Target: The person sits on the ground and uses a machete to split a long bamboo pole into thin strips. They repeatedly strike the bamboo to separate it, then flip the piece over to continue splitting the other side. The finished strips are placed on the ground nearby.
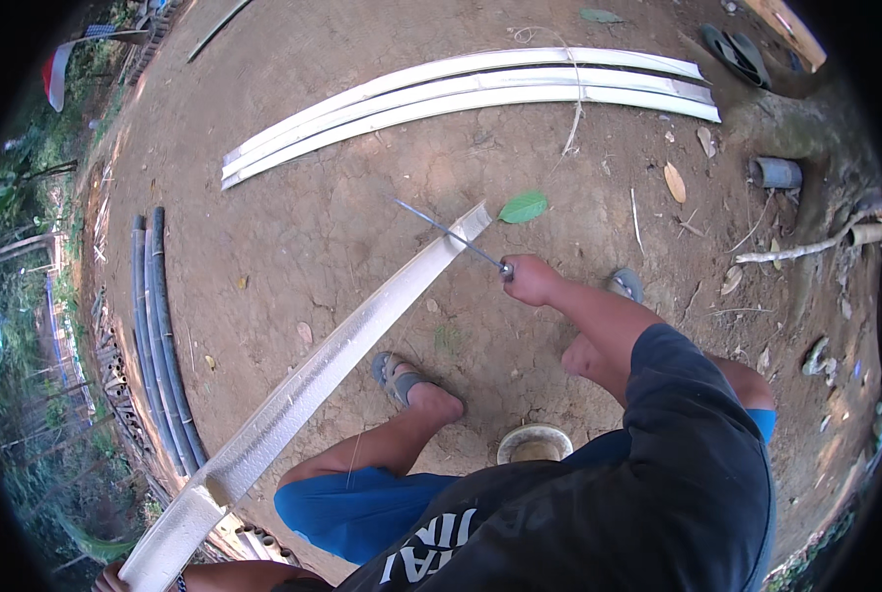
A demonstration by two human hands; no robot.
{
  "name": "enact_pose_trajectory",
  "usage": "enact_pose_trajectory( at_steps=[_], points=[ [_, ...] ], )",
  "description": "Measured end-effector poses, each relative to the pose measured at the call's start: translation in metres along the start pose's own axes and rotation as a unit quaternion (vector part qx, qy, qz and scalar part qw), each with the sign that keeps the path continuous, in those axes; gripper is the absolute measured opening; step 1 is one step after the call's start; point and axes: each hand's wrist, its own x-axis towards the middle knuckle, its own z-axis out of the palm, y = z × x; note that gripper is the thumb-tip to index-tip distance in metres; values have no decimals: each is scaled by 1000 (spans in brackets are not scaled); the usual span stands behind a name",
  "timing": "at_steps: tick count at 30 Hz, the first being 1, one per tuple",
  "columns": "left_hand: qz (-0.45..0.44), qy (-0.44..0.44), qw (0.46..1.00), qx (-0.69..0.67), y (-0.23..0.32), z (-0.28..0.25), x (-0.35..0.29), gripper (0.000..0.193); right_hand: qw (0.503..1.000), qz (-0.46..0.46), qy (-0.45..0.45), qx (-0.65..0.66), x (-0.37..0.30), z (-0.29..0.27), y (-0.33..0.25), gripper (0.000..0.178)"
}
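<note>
The split bamboo length runs on a long diagonal, its near end low at the left edge of the view and its far end pointing up and rightward, ahead of the person and near a green leaf lying on the soil. Its pale, hollow inner side shows, with a node wall crossing the channel toward the near end. The left hand, partly cut off by the dark rim, grasps that near end. The right hand is clenched round the handle of a long, thin-looking blade, which points forward and to the left and crosses the bamboo close to its far end; whether blade and bamboo touch cannot be told. The surface is bare brown earth, finely cracked and strewn with dry leaves. Farther ahead, three split bamboo strips lie side by side roughly crosswise, a thin cord over their right part. Three dark poles lie to the left, pointing away from the person. The place is outdoors: green plants fill the left side, a red and white flag hangs at upper left, and dark slippers sit at upper right.
</note>
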Motion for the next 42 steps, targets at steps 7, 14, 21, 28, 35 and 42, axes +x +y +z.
enact_pose_trajectory(
  at_steps=[7, 14, 21, 28, 35, 42],
  points=[
    [-83, 23, 989, -124, 9, -15, 8, 46, 998, 20, -37, -53, 16, -12, 10, 21],
    [-77, 68, 992, -73, 7, -32, 10, 46, 996, -5, -30, -81, 1, -7, -18, 20],
    [-94, 81, 991, -40, 11, -33, 13, 47, 990, 67, -39, -116, 12, -18, 1, 25],
    [-94, 48, 988, -117, 4, -19, 6, 44, 984, 99, -48, -137, 24, -26, 18, 23],
    [-96, 66, 991, -68, 12, -28, 5, 47, 984, 73, -42, -155, 15, -12, 24, 22],
    [-92, 76, 992, -45, 12, -24, 3, 46, 992, 44, -21, -119, 7, -26, -1, 24]
  ],
)
